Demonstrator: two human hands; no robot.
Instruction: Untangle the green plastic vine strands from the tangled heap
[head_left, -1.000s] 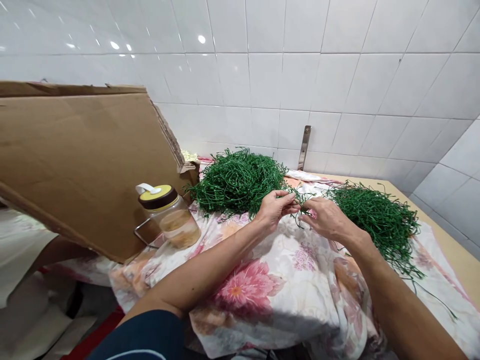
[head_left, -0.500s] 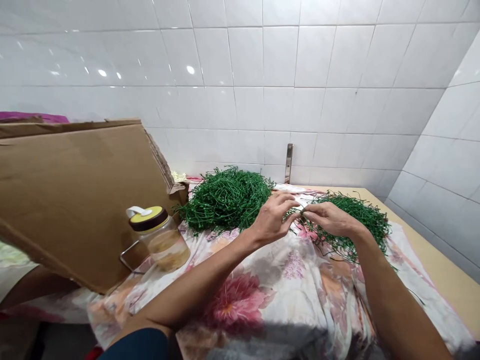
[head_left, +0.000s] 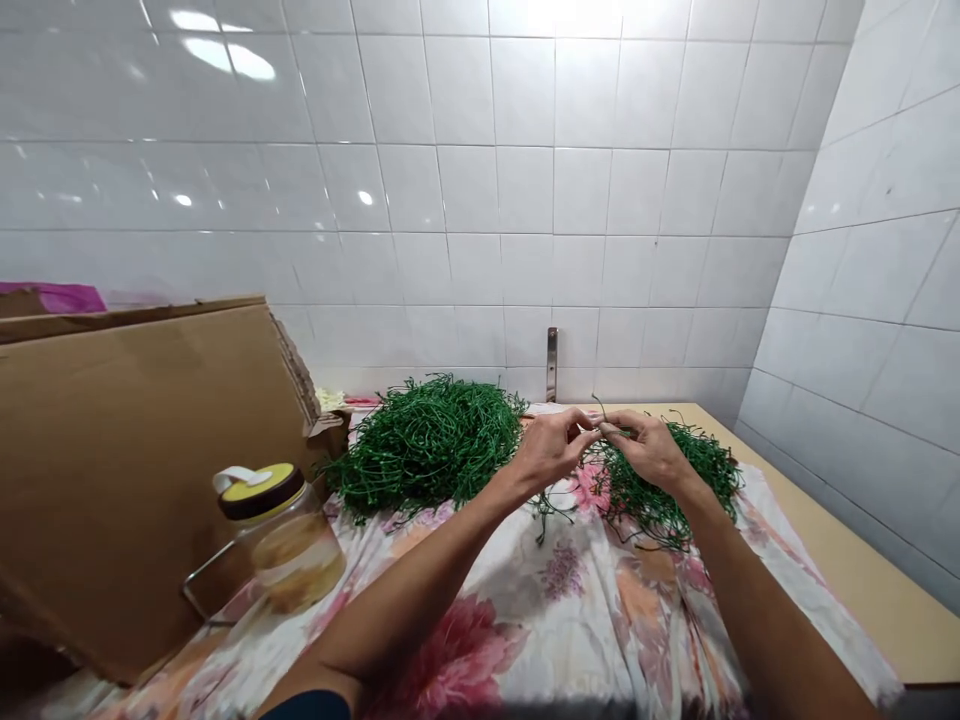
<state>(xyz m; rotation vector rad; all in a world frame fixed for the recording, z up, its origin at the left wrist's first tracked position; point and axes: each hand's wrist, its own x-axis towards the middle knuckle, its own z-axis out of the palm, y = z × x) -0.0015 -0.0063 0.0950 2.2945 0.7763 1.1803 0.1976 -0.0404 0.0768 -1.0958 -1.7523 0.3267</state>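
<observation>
My left hand [head_left: 553, 446] and my right hand [head_left: 646, 450] meet fingertip to fingertip above the cloth. Between them they pinch a thin green stem [head_left: 602, 408], whose upper end sticks up over the fingers. Behind and left of my left hand lies a big heap of green stems [head_left: 431, 440]. A second, smaller heap [head_left: 701, 465] lies under and beyond my right hand. On the cloth below my left wrist are a few loose stems [head_left: 550, 512]. Where exactly the fingers grip the stem is too small to make out.
A flowered cloth [head_left: 592, 620] covers much of the pale tabletop [head_left: 847, 560]. At left stand a large cardboard box [head_left: 135, 450] and a clear jar [head_left: 296, 555] with a yellow lid and liquid inside. White tiled walls close off the back and right, with a metal strip [head_left: 552, 365] upright behind.
The view has tilted up and shifted right. My left fingers, spread before, have closed in against my right fingertips at the stem. Loose stems now show below my left wrist.
</observation>
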